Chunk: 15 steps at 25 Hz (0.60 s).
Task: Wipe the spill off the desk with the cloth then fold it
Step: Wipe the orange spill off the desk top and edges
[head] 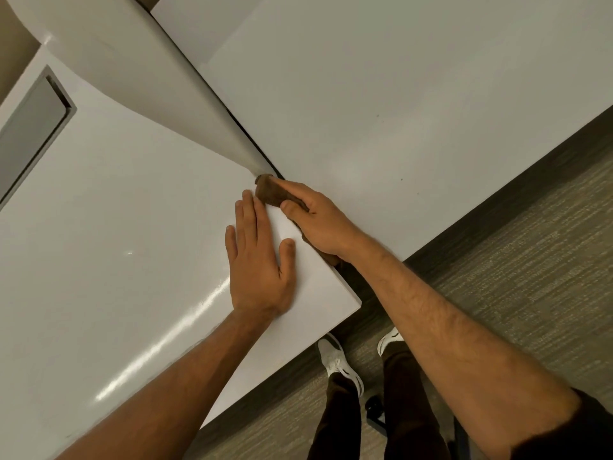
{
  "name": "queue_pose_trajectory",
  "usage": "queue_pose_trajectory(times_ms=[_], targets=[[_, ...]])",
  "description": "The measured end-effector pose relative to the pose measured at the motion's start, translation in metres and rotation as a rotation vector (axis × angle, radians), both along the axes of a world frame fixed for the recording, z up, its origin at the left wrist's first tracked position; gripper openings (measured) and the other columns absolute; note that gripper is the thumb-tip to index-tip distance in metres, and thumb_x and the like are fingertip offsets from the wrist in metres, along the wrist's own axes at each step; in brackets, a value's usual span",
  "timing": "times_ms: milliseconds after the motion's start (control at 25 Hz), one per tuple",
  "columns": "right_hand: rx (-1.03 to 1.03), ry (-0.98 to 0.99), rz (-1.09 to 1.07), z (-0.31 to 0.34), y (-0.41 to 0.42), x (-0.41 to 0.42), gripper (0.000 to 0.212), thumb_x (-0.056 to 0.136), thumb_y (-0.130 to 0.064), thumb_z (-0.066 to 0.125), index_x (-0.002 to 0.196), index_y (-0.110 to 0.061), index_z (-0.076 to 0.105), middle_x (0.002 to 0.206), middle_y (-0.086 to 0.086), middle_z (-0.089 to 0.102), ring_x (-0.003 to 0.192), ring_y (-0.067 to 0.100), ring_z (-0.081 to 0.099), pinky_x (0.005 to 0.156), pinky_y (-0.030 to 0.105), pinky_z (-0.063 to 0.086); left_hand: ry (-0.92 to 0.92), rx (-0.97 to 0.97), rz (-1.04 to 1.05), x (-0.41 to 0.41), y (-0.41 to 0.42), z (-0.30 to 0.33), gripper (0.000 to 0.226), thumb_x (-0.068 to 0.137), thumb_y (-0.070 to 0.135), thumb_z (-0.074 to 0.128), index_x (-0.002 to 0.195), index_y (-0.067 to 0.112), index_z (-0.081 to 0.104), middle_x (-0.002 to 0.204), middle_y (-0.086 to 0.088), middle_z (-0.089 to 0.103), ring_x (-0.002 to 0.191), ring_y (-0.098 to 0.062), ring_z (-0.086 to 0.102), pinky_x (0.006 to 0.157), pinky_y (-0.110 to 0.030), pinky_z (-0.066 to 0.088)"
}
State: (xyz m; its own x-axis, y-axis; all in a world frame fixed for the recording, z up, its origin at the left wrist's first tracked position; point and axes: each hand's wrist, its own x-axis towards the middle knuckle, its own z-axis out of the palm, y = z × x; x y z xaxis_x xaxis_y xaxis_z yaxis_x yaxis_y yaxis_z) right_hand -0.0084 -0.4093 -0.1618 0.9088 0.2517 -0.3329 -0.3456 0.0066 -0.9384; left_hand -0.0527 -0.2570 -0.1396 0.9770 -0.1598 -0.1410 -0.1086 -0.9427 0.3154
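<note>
Brown cloth [270,193] bunched under right hand [318,220], fingers curled round it, at desk [132,227] seam edge | left hand [258,260] flat, fingers straight, just beside | cloth's long axis follows the seam

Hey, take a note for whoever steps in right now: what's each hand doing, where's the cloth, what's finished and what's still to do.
Left hand: flat, fingers straight, resting on the white desk near its corner.
Right hand: grips the brown cloth, bunched up, at the desk's edge by the seam with the neighbouring desk.
Done: cloth is in hand and on the surface; no spill shows, so wiping may be finished, but I cannot tell.
Left: check the seam for liquid, then fold the cloth; it is not folded yet.
</note>
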Motion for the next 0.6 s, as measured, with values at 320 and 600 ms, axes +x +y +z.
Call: queue_pose_trajectory(times_ms=[320, 600], targets=[[-0.249, -0.134, 0.046, 0.009, -0.017, -0.067, 0.05, 0.108, -0.024, 0.042, 0.155, -0.038, 0.032, 0.163, -0.013, 0.03, 0.143, 0.013, 0.039, 0.114, 0.038, 0.041, -0.016, 0.026, -0.014, -0.001, 0.003, -0.003, 0.073, 0.107, 0.053, 0.02, 0.167, 0.017, -0.002, 0.176, 0.001, -0.007, 0.161, -0.013, -0.01, 0.131, -0.038, -0.005], [-0.675, -0.269, 0.0, 0.016, -0.022, -0.141, 0.053, 0.101, -0.039, 0.037, 0.152, -0.043, 0.024, 0.157, -0.005, 0.036, 0.109, 0.018, 0.057, 0.082, 0.051, 0.057, 0.013, 0.027, -0.017, -0.001, 0.003, -0.001, 0.074, 0.106, 0.046, 0.026, 0.167, 0.016, -0.004, 0.176, 0.0, -0.008, 0.162, -0.016, -0.01, 0.131, -0.04, -0.006]])
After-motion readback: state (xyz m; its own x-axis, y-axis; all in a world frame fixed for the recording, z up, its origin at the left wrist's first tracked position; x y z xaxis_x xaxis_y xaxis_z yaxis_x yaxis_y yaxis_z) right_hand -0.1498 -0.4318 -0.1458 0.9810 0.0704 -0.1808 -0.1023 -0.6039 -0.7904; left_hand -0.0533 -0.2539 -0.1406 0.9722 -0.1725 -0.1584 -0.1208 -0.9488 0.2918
